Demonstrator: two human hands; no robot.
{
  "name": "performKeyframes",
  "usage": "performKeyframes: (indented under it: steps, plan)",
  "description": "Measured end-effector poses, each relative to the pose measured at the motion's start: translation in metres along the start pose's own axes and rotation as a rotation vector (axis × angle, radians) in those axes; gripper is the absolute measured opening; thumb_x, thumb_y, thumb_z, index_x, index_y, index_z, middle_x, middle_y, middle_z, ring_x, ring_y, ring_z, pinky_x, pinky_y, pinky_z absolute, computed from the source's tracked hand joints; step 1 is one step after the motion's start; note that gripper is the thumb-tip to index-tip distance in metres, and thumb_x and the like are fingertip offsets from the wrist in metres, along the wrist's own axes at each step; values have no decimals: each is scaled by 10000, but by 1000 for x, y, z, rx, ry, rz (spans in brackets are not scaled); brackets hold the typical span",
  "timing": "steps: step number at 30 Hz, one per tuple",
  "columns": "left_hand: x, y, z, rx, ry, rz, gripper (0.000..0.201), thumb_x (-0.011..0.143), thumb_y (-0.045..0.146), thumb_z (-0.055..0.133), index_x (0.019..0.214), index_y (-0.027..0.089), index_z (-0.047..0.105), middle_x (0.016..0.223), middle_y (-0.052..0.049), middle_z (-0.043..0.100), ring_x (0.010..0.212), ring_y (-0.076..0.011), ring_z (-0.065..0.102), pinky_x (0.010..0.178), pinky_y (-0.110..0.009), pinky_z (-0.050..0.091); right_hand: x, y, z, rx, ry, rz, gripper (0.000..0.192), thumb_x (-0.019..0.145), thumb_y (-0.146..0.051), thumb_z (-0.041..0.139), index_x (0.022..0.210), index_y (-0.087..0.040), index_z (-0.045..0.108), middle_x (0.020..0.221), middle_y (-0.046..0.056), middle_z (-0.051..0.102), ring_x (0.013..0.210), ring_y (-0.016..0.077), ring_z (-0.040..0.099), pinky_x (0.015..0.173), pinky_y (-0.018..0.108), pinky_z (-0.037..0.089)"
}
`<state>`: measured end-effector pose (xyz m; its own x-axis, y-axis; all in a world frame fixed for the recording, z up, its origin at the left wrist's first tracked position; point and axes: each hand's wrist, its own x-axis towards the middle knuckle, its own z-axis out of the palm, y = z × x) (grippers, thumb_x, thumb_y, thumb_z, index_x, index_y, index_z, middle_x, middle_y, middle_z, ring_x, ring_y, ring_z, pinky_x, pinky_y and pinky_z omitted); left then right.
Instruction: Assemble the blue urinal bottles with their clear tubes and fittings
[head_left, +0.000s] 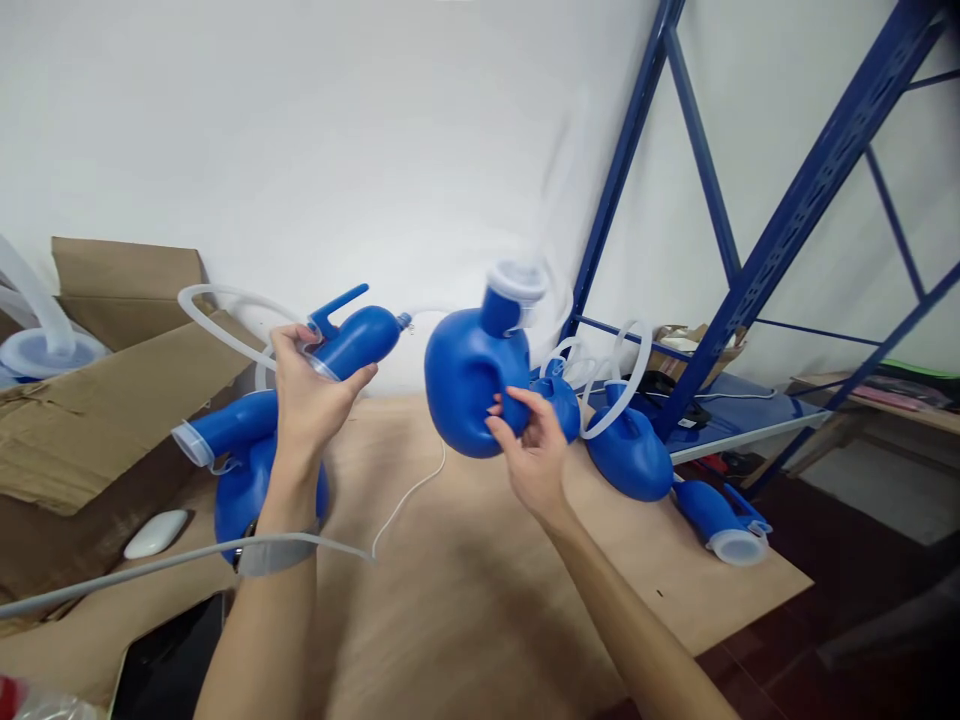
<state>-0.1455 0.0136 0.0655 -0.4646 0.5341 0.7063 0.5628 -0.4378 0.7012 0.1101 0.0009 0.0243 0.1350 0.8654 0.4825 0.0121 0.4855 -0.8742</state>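
Observation:
My left hand (309, 385) is closed around a slim blue urinal bottle (358, 343) with a side handle and a small nozzle, tilted to the right. My right hand (531, 440) grips a rounder blue urinal bottle (465, 385) by its handle, raised above the table. That one stands upright with a white cap (517, 281), and a pale tube above it is smeared by motion. Behind my left forearm, another round blue urinal bottle (247, 475) rests on the table, its white-rimmed mouth pointing left.
On the right of the wooden table (450, 590) lie more blue urinal bottles (630, 455) with clear tubes. A cardboard box (112, 400) stands left, near a white mouse-like object (156, 534) and a dark tablet (169, 660). A grey cable (187, 555) crosses my left wrist. Blue shelving (750, 290) rises at right.

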Motion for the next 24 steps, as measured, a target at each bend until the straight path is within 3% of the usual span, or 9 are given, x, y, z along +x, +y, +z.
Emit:
performKeyframes:
  steps: [3,6,9,15,21,24]
  plan:
    - [3,-10,-2,258,77,-127,626,589,411,843,947,228,364,998,-48,560,972,-282,592,938,-481,482,19,24,44,4,-107,29,542,740,-495,717,1216,-255,622,1180,21,674,1010,5,665,1063,170,571]
    - [1,-27,0,475,23,-303,590,591,452,835,937,218,418,993,-73,614,994,-331,625,911,-498,497,29,46,83,-17,-220,93,555,772,-540,650,1263,-282,619,1289,9,659,1147,30,631,1167,194,524]
    - [-5,-49,4,604,-66,-411,486,705,502,744,1011,203,513,1106,-128,652,1085,-378,633,917,-503,503,31,72,109,-83,-337,131,510,792,-514,621,1260,-311,643,1372,-16,625,1283,52,577,1283,224,445]
    - [-17,-83,16,792,-322,-505,311,770,434,688,938,174,654,1092,-188,684,1063,-427,649,851,-495,516,36,113,129,-125,-374,265,549,801,-409,590,1346,-350,585,1440,-41,587,1294,63,567,1334,283,418]
    - [-28,-88,30,876,-444,-452,290,837,363,598,1026,152,660,1108,-207,668,1063,-435,646,825,-499,514,60,118,147,-172,-463,351,605,726,-310,672,1329,-310,617,1351,-5,655,1161,77,629,1312,337,453]
    - [-35,-93,33,889,-483,-426,359,872,316,544,1169,124,605,1180,-225,642,1093,-436,636,843,-511,516,70,129,159,-173,-508,416,658,683,-200,666,1335,-271,616,1290,22,688,1031,70,658,1208,331,540]
